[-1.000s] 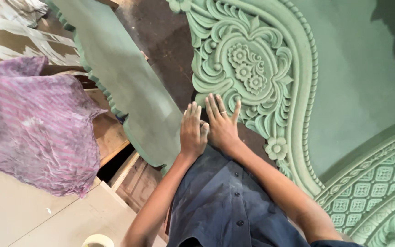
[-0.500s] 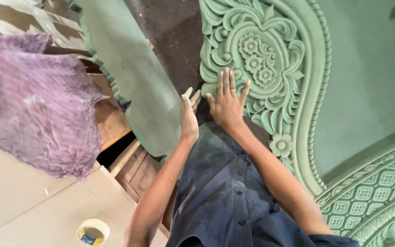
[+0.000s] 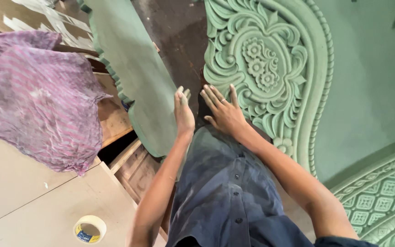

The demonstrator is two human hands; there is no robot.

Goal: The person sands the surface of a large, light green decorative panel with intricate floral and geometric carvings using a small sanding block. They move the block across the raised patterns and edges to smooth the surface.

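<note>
Carved green panel [image 3: 270, 77] lay flat, fully coated green, no bare patches seen. Right hand [image 3: 225, 114] spread open on its left edge; left hand [image 3: 184, 114] flat, empty, beside it against plain green board [image 3: 133, 68].

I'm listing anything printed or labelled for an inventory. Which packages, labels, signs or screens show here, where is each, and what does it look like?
Roll of tape: flat on the pale board at bottom left; a cream ring whose inner core carries a blue and yellow printed label.
No packages, signs or screens show elsewhere.
</note>
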